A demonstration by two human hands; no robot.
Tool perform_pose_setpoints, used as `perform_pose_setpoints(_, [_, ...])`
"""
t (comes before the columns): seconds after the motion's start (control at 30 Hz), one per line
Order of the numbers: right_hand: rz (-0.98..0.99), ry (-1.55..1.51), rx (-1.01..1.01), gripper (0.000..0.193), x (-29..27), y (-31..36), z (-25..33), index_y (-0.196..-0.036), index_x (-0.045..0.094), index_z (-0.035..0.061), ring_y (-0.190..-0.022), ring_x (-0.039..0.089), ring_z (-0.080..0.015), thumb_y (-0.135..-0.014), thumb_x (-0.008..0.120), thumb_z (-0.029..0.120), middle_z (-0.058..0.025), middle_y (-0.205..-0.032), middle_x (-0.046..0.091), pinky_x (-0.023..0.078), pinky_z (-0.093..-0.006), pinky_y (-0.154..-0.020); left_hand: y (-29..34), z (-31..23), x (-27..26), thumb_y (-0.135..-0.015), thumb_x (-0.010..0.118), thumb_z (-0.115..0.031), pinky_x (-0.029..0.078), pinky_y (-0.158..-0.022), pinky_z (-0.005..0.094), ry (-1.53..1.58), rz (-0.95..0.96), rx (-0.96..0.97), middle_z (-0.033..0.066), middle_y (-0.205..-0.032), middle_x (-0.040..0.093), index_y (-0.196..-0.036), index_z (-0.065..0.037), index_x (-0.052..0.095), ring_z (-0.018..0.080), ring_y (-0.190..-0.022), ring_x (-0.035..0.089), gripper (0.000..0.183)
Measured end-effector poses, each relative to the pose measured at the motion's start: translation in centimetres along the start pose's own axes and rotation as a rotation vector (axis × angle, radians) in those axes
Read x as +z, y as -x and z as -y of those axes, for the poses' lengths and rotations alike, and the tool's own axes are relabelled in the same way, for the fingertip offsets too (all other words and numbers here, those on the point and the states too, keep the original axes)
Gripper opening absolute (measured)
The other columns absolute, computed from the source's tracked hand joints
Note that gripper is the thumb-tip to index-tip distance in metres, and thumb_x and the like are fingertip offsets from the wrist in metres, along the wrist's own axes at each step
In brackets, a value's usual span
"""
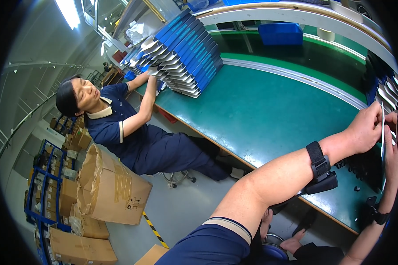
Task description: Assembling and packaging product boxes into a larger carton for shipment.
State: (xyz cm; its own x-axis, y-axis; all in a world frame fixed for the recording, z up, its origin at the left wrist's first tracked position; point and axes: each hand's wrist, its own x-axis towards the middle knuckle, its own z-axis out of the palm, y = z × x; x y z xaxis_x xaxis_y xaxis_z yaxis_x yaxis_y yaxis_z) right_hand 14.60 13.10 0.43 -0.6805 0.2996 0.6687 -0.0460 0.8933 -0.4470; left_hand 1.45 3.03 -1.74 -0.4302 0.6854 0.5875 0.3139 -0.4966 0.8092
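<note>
In the head view, the step in hand looks like handling a thin white-edged piece (382, 152) upright at the right end of the green table (252, 110), with the left hand (366, 130) pinching its near side, thumb and fingers together, and the right hand (390, 148) along its other side, where I cannot tell whether the fingers close on it. White-flapped cartons (388, 93) stand just beyond, by the table's far right corner, so the next move probably calls for a steady grip clear of those flaps.
</note>
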Motion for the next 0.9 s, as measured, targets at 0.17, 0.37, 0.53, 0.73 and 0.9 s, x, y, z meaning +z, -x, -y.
perform_pose_setpoints(0.17, [0.042,0.005,-0.007,0.012,0.3,-0.1,-0.2,-0.105,0.056,-0.0026,-0.091,0.059,-0.0151,-0.095,0.053,0.002,-0.0091,-0.098,0.060,0.047,-0.0240,-0.080,0.3,-0.1,-0.6,-0.082,0.053,0.000,0.045,-0.060,0.0363,-0.001,-0.003,-0.004,0.0169,-0.073,0.058,-0.088,0.001,0.043,0.0250,-0.066,0.057,0.012])
perform_pose_setpoints(0.37, [0.009,0.057,-0.082,0.010,-0.6,-0.1,0.4,-0.102,0.057,-0.0021,-0.089,0.059,-0.0167,-0.092,0.055,-0.002,-0.0100,-0.097,0.060,0.047,-0.0246,-0.081,0.0,-0.8,0.0,-0.081,0.054,-0.001,0.046,-0.061,0.0370,0.031,0.033,-0.017,0.0176,-0.074,0.058,-0.087,0.001,0.043,0.0267,-0.067,0.058,0.013])
perform_pose_setpoints(0.53, [0.035,-0.048,-0.104,0.010,2.7,-0.5,-0.3,-0.102,0.056,-0.0021,-0.092,0.058,-0.0185,-0.092,0.054,-0.003,-0.0110,-0.100,0.059,0.046,-0.0259,-0.085,1.0,-0.4,-2.7,-0.081,0.055,-0.001,0.046,-0.062,0.0370,-0.101,-0.008,-0.057,0.0190,-0.075,0.058,-0.087,0.001,0.043,0.0282,-0.068,0.058,0.013])
perform_pose_setpoints(0.73, [0.042,0.036,-0.089,0.010,-0.5,0.0,0.2,-0.103,0.056,-0.0020,-0.093,0.058,-0.0181,-0.093,0.053,-0.001,-0.0106,-0.100,0.059,0.046,-0.0259,-0.084,0.1,-0.6,0.0,-0.081,0.055,-0.002,0.045,-0.060,0.0373,-0.009,0.007,0.004,0.0186,-0.072,0.057,-0.086,0.001,0.043,0.0295,-0.065,0.056,0.014])
perform_pose_setpoints(0.9, [0.037,0.011,-0.081,0.010,0.6,-0.2,0.4,-0.103,0.056,-0.0023,-0.093,0.057,-0.0173,-0.095,0.052,0.000,-0.0104,-0.099,0.058,0.046,-0.0258,-0.085,0.4,0.2,-0.8,-0.083,0.053,0.000,0.043,-0.055,0.0329,-0.011,0.005,-0.006,0.0130,-0.067,0.055,-0.088,0.000,0.042,0.0192,-0.061,0.055,0.012])
